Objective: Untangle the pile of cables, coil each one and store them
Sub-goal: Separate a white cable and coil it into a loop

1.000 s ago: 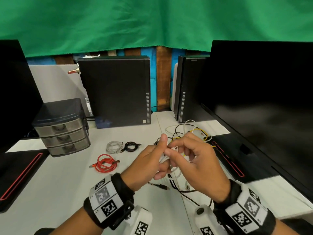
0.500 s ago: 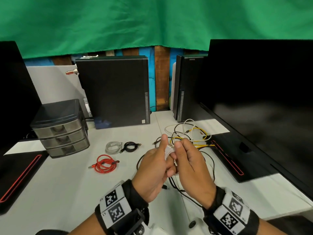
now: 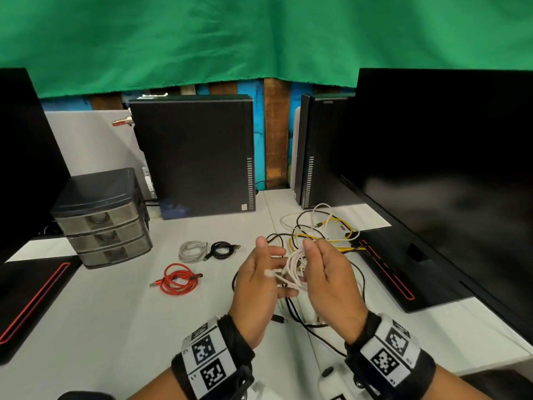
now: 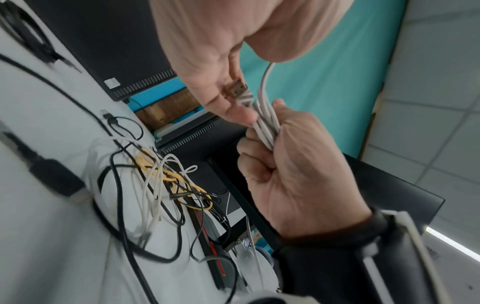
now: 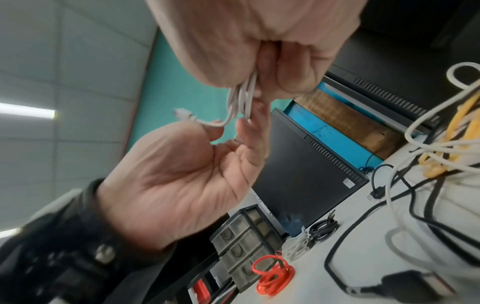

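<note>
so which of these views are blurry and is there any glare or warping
Head view: mostly sharp, with wide-angle bowing at the black monitor edges and a soft reflection on its screen. Left wrist view: the black usb plug on the white table is smeared by motion. Right wrist view: the open left hand is slightly blurred, and a bright ceiling light strip glares at the left edge.

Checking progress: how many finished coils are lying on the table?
3: the grey coil and black coil touching side by side, the red coil nearer. A white one is in the right hand, none visibly hidden.
</note>
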Motion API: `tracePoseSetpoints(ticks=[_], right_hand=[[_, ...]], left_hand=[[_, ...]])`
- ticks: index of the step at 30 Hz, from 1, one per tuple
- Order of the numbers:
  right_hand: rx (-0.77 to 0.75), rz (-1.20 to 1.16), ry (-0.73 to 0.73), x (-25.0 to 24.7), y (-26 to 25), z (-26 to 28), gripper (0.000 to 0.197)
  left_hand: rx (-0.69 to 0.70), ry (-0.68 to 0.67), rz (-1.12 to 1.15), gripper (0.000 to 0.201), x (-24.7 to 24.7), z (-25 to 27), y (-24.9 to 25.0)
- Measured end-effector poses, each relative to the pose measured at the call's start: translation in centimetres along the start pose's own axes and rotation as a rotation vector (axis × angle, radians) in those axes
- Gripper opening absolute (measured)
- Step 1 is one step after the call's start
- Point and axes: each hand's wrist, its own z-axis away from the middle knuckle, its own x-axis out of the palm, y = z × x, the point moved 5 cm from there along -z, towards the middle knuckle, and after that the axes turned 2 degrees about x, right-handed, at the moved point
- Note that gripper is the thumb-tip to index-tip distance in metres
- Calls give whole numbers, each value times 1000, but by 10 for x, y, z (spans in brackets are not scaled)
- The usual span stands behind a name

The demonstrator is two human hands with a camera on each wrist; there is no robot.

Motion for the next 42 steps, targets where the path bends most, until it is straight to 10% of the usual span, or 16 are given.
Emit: tracePoseSetpoints(ticks=[3,11,16,21,30,37,42], right_hand=[[19,-49,73,-12,1,-10,39],[28,-179,102,-41,-7,-27,49],[27,-229,77,-45,-12,-29,50],[92,-274,-25,-34,-17,-20,47],[-77,-186,-58,-20,-28,-6,43],[-296,186,150,-19,-19,2,41],[-257,116,12,-9,-16,5,34]], left_hand=[[-116,-128,69,19,0,3,-4],[-383,-495,131,33,12,11,6],[-156,-629,-121,16,4,4,14],[186,-497,-596,13,-6,-7,23],[-246,-438,65,33,1,1,21],[-38,-383,-32,45,2,-1,21],[53,-443,-163,19,1,-2,22]])
